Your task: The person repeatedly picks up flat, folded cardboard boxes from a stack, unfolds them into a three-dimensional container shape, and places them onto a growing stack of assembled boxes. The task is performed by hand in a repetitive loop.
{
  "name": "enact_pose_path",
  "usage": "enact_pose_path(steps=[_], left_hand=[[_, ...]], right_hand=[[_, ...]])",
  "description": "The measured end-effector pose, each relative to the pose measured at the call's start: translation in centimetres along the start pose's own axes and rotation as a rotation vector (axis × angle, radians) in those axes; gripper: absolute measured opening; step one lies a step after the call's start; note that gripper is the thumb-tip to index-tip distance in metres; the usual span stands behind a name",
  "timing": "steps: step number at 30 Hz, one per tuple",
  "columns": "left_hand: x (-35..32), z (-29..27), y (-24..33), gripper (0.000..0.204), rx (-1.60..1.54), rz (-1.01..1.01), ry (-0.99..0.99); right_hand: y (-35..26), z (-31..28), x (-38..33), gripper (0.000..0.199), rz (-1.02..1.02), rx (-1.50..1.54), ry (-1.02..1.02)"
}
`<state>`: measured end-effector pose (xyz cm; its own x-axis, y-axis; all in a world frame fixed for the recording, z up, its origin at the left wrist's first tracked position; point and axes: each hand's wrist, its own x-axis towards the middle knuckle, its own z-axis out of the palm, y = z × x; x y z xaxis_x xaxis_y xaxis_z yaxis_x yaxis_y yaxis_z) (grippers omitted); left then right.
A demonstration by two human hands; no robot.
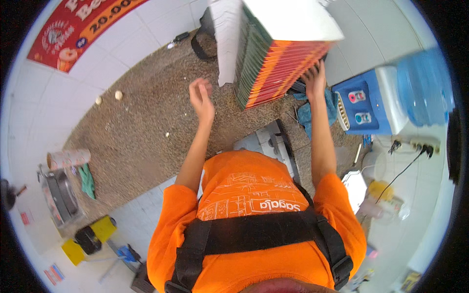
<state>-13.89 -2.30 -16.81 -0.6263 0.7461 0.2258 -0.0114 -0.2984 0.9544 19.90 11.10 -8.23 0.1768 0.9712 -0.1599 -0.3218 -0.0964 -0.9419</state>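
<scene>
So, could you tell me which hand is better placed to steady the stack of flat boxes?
Probably the right hand: it already rests against the lower edge of the stack of flat boxes. The left hand is open in the air over the granite counter, apart from the stack.

— What's on the counter (146, 117)?
— A tall stack of flat orange boxes (281, 58), leaning. The right hand (314, 78) presses its right side, fingers spread.
— And the left hand (202, 95)?
— Raised, open, just left of the stack, not touching it.
— Anything nearby?
— A blue water dispenser (371, 102) to the right, a blue cloth (307, 115) under the right arm.
</scene>
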Motion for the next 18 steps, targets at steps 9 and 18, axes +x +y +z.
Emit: enact_pose_path(steps=[9, 18], left_hand=[[-15.9, -12.5, 4.4, 0.026, 0.322, -0.536, -0.663], [-9.1, -13.2, 12.4, 0.062, -0.253, -0.288, -1.31]], right_hand=[[11.0, -5.3, -15.8, 0.029, 0.358, 0.019, 0.109], [8.6, 3.2, -21.1, 0.051, 0.507, -0.766, -1.281]])
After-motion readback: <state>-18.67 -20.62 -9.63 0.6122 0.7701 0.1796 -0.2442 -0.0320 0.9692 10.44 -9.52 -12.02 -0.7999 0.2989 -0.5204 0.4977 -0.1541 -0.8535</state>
